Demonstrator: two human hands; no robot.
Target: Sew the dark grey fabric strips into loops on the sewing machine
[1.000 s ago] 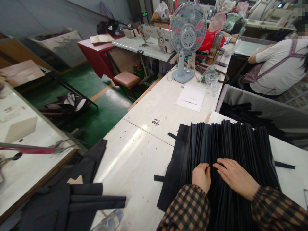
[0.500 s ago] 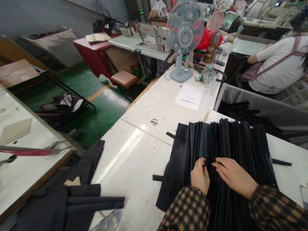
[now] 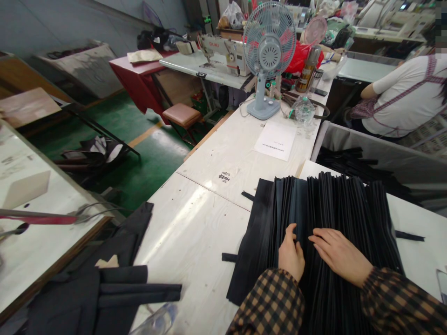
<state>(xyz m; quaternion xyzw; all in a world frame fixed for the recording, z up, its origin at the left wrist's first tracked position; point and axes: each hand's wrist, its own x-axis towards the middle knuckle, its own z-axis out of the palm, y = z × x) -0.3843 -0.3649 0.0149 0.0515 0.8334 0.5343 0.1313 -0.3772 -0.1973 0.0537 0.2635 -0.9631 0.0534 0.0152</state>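
Note:
A long row of black fabric pieces, stacked on edge like pages, spreads across the table in front of me. One dark blue-grey strip shows among them. My left hand rests on the pieces left of centre, index finger stretched forward and thumb apart from it. My right hand lies flat over the row just to the right, its fingers extended and pressing lightly on the edges. A narrow gap of cloth separates the two hands. Short black straps stick out from under the stack on both sides.
Folded dark cloth and a clear plastic bottle lie at lower left. Farther back stand a fan, a paper sheet and a sewing machine. A bin holds black pieces; another person sits beyond.
My left index finger has straightened and reaches slightly farther forward. My right hand and the stack look almost unchanged.

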